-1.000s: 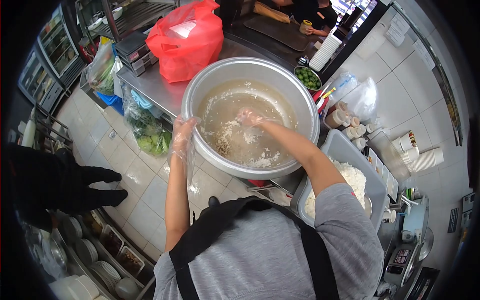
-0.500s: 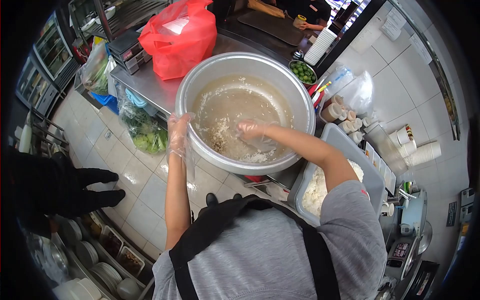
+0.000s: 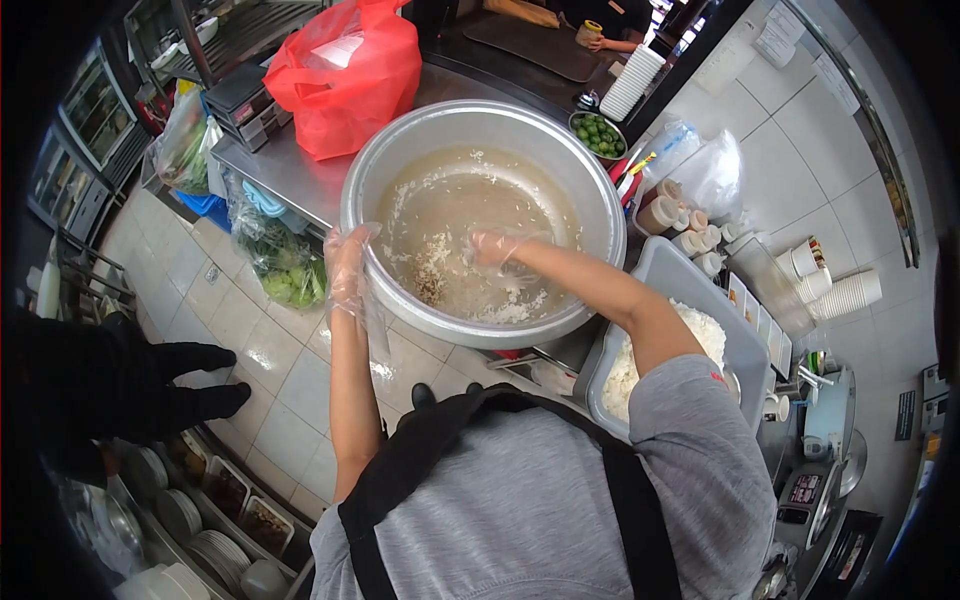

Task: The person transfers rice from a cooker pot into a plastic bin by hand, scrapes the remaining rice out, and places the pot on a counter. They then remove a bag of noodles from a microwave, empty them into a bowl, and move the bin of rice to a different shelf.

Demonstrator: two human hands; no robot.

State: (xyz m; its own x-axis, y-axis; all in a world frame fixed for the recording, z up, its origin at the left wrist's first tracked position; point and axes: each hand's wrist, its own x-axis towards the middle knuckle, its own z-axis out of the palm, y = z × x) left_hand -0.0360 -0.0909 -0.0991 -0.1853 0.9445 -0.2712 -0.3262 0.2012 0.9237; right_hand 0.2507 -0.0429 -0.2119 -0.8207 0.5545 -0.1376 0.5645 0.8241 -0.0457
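A large round aluminium pot (image 3: pixel 600 200) holds cloudy water (image 3: pixel 420 210) with white grains that look like rice. Most of the grains (image 3: pixel 435 265) lie in a patch near the pot's near-left side, with some darker brownish bits below. In a clear plastic glove, my left hand (image 3: pixel 350 265) grips the pot's left rim. My right hand (image 3: pixel 495 252), also gloved, reaches into the pot at the water, just right of the grain patch. Its fingers look curled; what they hold, if anything, is hidden.
A grey tub (image 3: pixel 655 275) of white rice stands right of the pot. A red bag (image 3: pixel 350 80) sits behind left, and a bowl of green limes (image 3: pixel 597 135) behind right. Bagged greens (image 3: pixel 295 280) hang at left. Another person's dark-trousered legs (image 3: pixel 190 380) are at far left.
My right hand has shifted slightly left and up in the view, along with the pot and surroundings. My left hand keeps its grip on the rim.
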